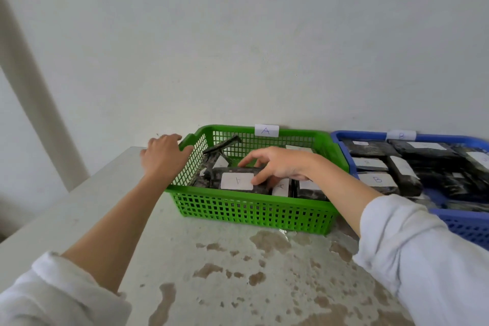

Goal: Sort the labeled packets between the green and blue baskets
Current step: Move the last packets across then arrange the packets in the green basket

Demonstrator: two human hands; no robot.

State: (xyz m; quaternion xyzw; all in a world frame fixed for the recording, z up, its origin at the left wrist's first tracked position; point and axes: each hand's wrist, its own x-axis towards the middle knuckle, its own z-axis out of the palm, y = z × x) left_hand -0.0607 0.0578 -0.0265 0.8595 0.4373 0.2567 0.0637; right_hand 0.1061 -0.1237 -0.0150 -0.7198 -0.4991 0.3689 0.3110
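A green basket [254,210] tagged "A" stands at the middle of the table, with several black packets inside it. My right hand [277,164] reaches into it and pinches a black packet [238,180] with a white "A" label, thumb on its front and fingers on its back edge. Another packet [222,144] leans upright against the basket's back-left corner. My left hand [165,155] grips the green basket's left rim. To the right, a blue basket [465,225] tagged "B" holds several black packets, one showing a "B" label [377,179].
The baskets stand side by side against a white wall [264,34]. The table [211,272] is pale with brown worn patches in front of the baskets. Its left edge runs diagonally from the wall toward me. My sleeves are white.
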